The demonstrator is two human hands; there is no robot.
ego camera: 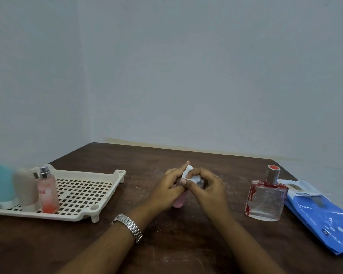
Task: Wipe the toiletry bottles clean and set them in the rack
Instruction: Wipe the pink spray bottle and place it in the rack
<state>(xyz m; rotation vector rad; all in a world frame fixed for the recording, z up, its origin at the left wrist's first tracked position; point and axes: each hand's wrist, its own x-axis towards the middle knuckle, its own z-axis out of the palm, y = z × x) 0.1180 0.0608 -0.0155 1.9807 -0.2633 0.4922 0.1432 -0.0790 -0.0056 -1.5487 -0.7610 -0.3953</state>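
Item: small pink bottle [179, 203], held upright between both my hands just over the table [166, 246]; only its pink lower end and a bit of silvery top showed.
Left hand [165, 192]: fingers curled round the bottle's body. A metal wristwatch [129, 226] sat on that wrist.
Right hand [209, 191]: fingers and thumb pinched a crumpled white wipe [187, 173] against the bottle's top.
Left of my hands, well apart: cream slotted rack [91, 186]. Standing at its left end were a blue-green bottle [1, 184], a beige bottle [26, 189] and a pink spray bottle [48, 192], side by side.
Right of my hands: a square glass perfume bottle [265, 200] with red trim and a silver cap, upright on the table.
Just beyond it, further right: a blue wipes pack [321, 214], lying flat with its flap open.
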